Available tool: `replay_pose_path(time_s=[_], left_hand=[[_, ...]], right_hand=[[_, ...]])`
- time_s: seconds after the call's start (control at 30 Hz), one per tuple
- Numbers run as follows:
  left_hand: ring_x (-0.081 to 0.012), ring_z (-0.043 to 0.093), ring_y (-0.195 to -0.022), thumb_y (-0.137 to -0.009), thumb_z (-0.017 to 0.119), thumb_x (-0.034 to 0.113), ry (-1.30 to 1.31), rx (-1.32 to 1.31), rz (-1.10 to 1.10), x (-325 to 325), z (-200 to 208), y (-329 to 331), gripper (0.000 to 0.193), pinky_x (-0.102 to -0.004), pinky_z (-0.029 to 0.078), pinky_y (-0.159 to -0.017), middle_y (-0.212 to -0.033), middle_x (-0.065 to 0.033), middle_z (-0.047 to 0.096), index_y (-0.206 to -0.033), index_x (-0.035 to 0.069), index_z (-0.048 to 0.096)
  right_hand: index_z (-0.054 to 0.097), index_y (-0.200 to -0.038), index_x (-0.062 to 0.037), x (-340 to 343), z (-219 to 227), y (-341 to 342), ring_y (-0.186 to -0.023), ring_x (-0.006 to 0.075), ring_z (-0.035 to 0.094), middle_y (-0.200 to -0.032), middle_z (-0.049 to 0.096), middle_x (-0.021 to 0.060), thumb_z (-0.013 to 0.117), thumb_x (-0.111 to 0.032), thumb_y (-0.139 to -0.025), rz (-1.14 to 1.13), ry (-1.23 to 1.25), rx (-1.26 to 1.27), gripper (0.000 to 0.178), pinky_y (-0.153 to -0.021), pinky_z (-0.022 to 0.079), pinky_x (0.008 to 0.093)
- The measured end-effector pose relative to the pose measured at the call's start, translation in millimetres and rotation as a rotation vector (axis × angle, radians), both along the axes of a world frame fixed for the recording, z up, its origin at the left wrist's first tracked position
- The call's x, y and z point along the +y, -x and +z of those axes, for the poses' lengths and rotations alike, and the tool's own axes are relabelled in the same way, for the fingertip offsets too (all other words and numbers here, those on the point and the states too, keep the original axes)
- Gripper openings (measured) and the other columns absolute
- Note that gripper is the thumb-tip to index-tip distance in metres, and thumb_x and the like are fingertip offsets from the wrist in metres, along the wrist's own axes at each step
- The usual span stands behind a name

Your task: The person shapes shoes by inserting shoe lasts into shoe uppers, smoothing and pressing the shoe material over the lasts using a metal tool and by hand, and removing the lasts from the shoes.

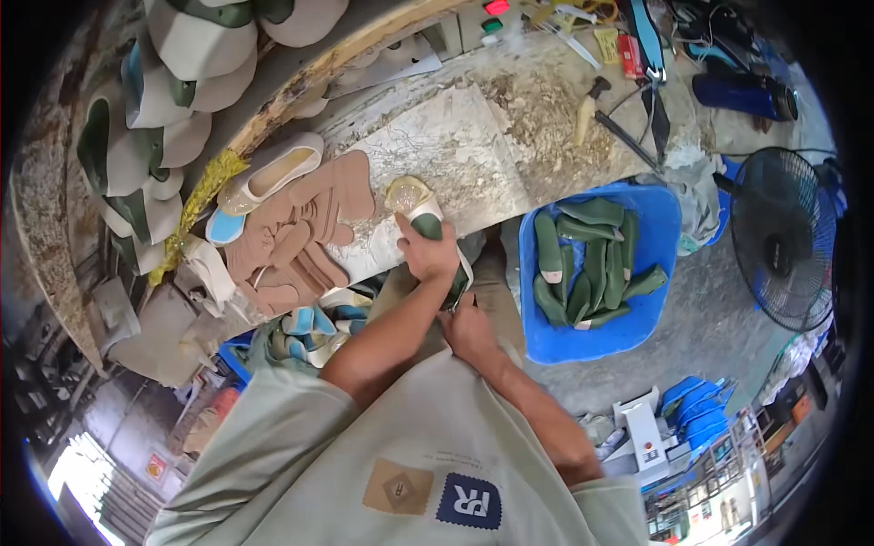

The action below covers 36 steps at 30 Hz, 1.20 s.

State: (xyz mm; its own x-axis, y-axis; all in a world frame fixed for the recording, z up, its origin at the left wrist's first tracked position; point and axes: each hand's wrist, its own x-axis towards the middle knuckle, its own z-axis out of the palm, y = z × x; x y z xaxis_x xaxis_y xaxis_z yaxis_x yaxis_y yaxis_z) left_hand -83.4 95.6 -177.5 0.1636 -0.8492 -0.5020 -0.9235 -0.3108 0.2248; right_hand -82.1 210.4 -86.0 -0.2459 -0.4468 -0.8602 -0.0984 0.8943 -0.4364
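A pale flat shoe with a shiny gold toe stands tilted at the bench's near edge, its toe pointing away from me. Inside it shows a dark green shoe last. My left hand is closed around the middle of the shoe and last. At the heel end, close to my lap, my right hand is curled shut; exactly what its fingertips pinch there is partly hidden. Brown insoles lie in a loose pile left of the shoe, beside a finished-looking cream flat.
A blue bin with several green lasts stands right of my legs. Beyond it is a black floor fan. On the bench lie a hammer and small tools. Pale shoes on green lasts fill the rack at upper left.
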Motion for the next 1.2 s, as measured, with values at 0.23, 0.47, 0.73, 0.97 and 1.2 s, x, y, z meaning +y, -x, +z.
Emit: replay_pose_path(time_s=[0.23,0.47,0.73,0.97,1.2], left_hand=[[-0.0474,0.061,-0.101,-0.085,0.061,0.046,-0.091,0.005,-0.133,-14,16,-8,0.097,-0.0539,0.051,-0.086,-0.123,-0.0328,0.049,-0.155,0.002,0.009],[-0.0461,0.060,-0.108,-0.088,0.066,0.042,-0.143,0.066,-0.371,-10,17,-27,0.107,-0.0510,0.050,-0.092,-0.129,-0.0342,0.045,-0.154,-0.002,-0.006],[-0.0424,0.057,-0.120,-0.081,0.076,0.039,-0.170,0.381,-0.383,-23,21,-64,0.102,-0.0438,0.047,-0.100,-0.132,-0.0298,0.054,-0.155,0.000,0.016],[-0.0227,0.065,-0.107,-0.092,0.053,0.066,-0.902,1.502,0.121,-35,213,-116,0.085,-0.0357,0.054,-0.090,-0.126,-0.0152,0.064,-0.145,0.000,0.042],[-0.0193,0.067,-0.096,-0.094,0.066,0.036,-0.043,0.792,-0.404,20,263,-109,0.051,-0.0334,0.053,-0.084,-0.105,-0.0149,0.071,-0.124,-0.004,0.060]], right_hand=[[0.056,-0.107,0.0106,-23,-12,22,-0.087,0.0424,0.070,-0.100,0.066,0.0322,0.054,-0.009,-0.088,0.704,0.170,-0.103,0.028,-0.075,0.057,0.0500],[0.058,-0.107,0.0068,-46,40,32,-0.088,0.0410,0.070,-0.094,0.068,0.0283,0.053,-0.010,-0.088,1.227,0.437,0.005,0.026,-0.076,0.056,0.0507],[0.050,-0.130,-0.0025,-41,-46,193,-0.109,0.0426,0.064,-0.125,0.062,0.0254,0.063,-0.018,-0.086,0.939,0.331,0.794,0.049,-0.086,0.053,0.0543],[0.047,-0.142,-0.0100,-19,94,109,-0.126,0.0345,0.051,-0.141,0.051,0.0166,0.076,-0.034,-0.082,0.712,1.215,0.431,0.070,-0.102,0.040,0.0526],[0.065,-0.099,0.0044,-11,142,87,-0.071,0.0312,0.069,-0.077,0.066,0.0238,0.048,-0.031,-0.104,0.262,0.866,0.081,0.040,-0.069,0.051,0.0409]])
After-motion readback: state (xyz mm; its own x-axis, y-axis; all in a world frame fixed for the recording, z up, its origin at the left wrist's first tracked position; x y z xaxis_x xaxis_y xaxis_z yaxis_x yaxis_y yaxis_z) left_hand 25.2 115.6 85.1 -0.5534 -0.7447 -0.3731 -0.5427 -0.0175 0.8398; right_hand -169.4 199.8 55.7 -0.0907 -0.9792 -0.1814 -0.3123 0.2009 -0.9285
